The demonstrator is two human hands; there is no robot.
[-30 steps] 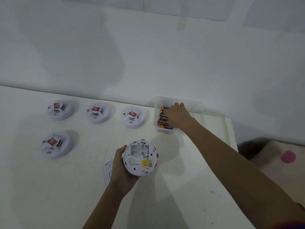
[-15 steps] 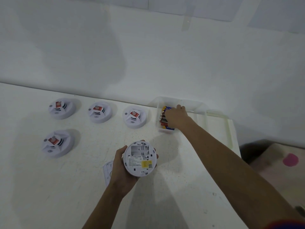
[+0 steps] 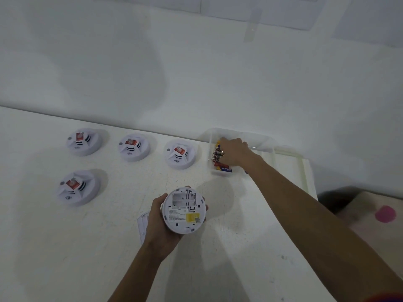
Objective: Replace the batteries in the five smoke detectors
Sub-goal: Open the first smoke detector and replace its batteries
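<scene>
My left hand (image 3: 160,225) grips a white round smoke detector (image 3: 185,209) above the table, back side up. Its battery bay is open and looks empty, and a yellow label sits on the back. My right hand (image 3: 234,152) reaches into a clear plastic box (image 3: 259,138) at the table's far right. Its fingers bend down onto several batteries (image 3: 220,162) lying there, and the fingertips are hidden among them. Several more detectors lie face up: three in a far row (image 3: 84,141) (image 3: 134,147) (image 3: 180,154) and one nearer on the left (image 3: 76,187).
A flat white cover plate (image 3: 142,225) lies on the table, partly under my left hand. A second clear tray (image 3: 302,164) stands behind the battery box by the table's right edge. The white wall runs along the back. Off the table at right is a surface with a pink spot (image 3: 385,213).
My right hand has stayed in the battery box, its fingers shifting slightly toward the far end. My left hand keeps the detector where it was.
</scene>
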